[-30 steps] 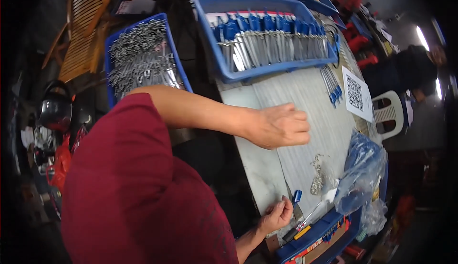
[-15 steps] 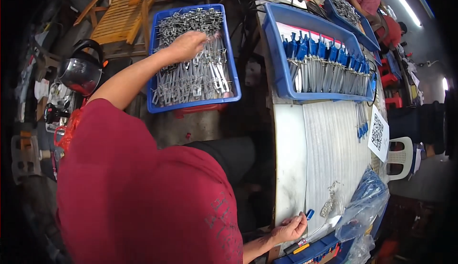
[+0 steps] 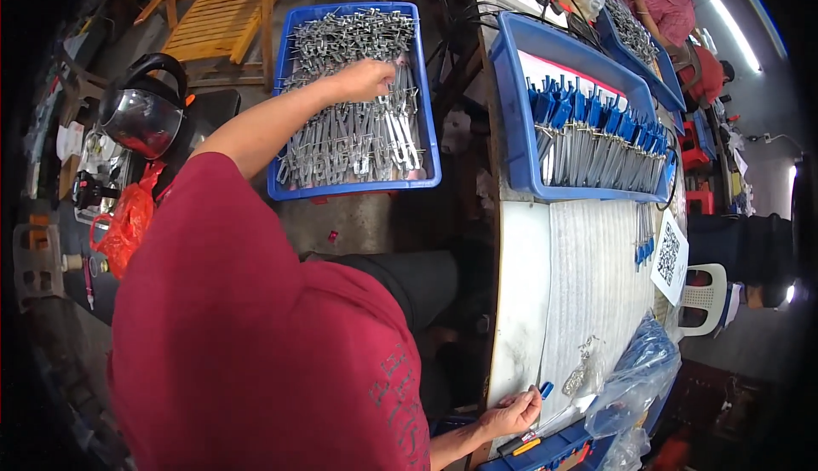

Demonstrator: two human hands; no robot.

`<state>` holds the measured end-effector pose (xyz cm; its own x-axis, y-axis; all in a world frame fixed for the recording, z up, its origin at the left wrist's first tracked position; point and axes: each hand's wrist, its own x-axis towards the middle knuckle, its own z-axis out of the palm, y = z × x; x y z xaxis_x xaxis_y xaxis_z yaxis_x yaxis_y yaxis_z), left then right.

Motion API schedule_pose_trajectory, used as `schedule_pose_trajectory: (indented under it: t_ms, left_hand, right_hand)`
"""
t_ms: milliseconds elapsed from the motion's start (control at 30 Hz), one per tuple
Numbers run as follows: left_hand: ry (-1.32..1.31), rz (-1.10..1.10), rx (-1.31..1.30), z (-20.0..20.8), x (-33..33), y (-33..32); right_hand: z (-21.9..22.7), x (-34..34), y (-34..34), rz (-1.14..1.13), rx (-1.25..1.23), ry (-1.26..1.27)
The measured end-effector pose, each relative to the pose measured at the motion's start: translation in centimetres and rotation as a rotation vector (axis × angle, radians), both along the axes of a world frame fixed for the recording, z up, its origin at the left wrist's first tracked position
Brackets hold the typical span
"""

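My left hand (image 3: 368,80) reaches into a blue tray (image 3: 358,187) full of silver metal parts. Its fingers bend down among the metal parts (image 3: 354,134), and whatever lies between them is hidden. On the lower right, by the table edge, my right hand (image 3: 511,413) is closed in a pinch with a small blue piece (image 3: 546,390) at its fingertips. Beside that hand are a small clump of silver metal bits (image 3: 582,370) and a yellow-and-black handled tool (image 3: 521,447).
A blue bin (image 3: 524,143) of blue-topped metal pieces stands on the table, above a white foam sheet (image 3: 596,275). Several more such pieces (image 3: 644,245) lie near a printed card (image 3: 670,260). Clear plastic bags (image 3: 635,377) sit right. A kettle (image 3: 143,117) stands left.
The view has shifted slightly, so the trays appear a little further right. My left hand stays in the tray of metal parts; my right hand keeps its pinch by the table edge.
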<state>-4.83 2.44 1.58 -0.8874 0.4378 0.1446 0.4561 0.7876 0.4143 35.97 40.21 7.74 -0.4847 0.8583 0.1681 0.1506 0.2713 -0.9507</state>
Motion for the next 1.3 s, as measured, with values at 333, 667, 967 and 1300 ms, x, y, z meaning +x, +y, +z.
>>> schedule_pose_trajectory:
  t_ms: [333,667,967,1300]
  left_hand:
    - [0.16,-0.066,-0.331,-1.7,0.6,3.5]
    - [0.598,0.094,0.066,-0.5,-2.2,2.0]
    - [-0.027,-0.012,0.441,11.9,3.1,2.5]
    - [-0.48,-0.569,0.636,15.6,11.7,13.5]
  right_hand:
    - [-0.3,-0.3,-0.2,-0.057,0.034,-0.026]
    - [0.1,-0.5,-0.3,-0.067,0.056,-0.01]
    - [0.1,-0.3,-0.1,-0.004,-0.012,-0.012]
    - [4.7,-5.5,-4.9,0.369,0.428,-0.154]
